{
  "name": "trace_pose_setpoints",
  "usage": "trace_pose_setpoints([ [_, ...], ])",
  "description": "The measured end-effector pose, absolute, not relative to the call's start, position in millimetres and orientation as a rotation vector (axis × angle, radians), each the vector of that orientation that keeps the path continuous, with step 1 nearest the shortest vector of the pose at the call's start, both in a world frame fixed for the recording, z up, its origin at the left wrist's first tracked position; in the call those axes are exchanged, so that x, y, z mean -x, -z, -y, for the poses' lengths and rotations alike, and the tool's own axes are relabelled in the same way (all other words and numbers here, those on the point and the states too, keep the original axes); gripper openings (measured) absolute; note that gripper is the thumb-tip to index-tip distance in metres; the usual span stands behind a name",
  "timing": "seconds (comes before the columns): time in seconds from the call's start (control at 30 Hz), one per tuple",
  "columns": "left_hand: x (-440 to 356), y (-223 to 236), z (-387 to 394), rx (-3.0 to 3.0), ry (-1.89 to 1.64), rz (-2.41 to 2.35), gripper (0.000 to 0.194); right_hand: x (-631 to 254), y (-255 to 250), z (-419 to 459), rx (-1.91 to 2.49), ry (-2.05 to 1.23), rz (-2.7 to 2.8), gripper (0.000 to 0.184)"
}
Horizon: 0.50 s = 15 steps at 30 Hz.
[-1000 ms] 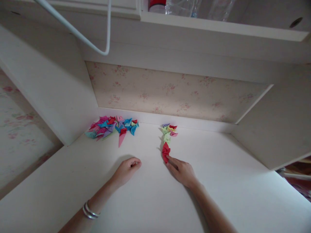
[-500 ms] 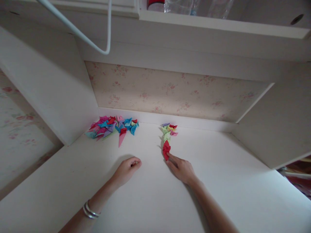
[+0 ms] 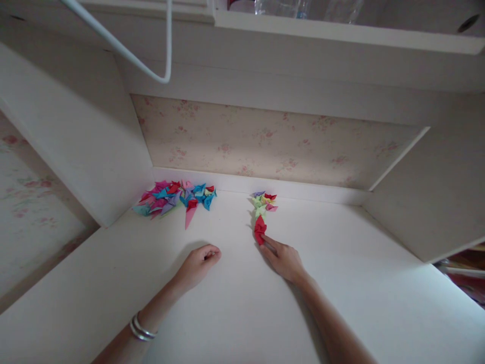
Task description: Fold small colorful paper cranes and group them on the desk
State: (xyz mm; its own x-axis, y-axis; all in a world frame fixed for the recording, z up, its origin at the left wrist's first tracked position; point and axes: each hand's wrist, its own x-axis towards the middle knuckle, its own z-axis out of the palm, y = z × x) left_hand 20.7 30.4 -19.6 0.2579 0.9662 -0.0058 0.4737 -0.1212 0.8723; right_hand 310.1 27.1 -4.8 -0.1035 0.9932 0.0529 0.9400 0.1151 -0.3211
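Note:
A red origami piece [image 3: 259, 228] lies on the white tabletop, with the fingertips of my right hand [image 3: 285, 260] closed at its near end. Its far tip meets a light green origami piece [image 3: 259, 211]. Beyond that sit a few more folded papers, among them a purple one [image 3: 258, 194] and a pink one [image 3: 271, 207]. My left hand [image 3: 199, 263] rests on the table in a loose fist, nothing visible in it. Farther off to the left is a heap of colourful origami pieces [image 3: 166, 198], several of them pink, blue and purple.
A low white ledge [image 3: 235, 182] and flowered wallpaper [image 3: 261, 144] bound the table at the back. White side panels [image 3: 87, 126] stand left and right. Overhead run a shelf [image 3: 341, 34] with clear plastic bottles on it and a bent white tube [image 3: 167, 45].
My right hand has pushed the red origami piece slightly away from me, closer against the light green one. My left hand has stayed where it was.

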Motion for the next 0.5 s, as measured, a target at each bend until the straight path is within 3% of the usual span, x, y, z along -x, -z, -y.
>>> trace_pose_setpoints([
  [0.5, -20.4, 22.7, -33.1, -1.711, -0.793, -1.325, 0.031, -310.3, 9.6, -37.5, 1.971, -0.291, 2.083, 0.046],
])
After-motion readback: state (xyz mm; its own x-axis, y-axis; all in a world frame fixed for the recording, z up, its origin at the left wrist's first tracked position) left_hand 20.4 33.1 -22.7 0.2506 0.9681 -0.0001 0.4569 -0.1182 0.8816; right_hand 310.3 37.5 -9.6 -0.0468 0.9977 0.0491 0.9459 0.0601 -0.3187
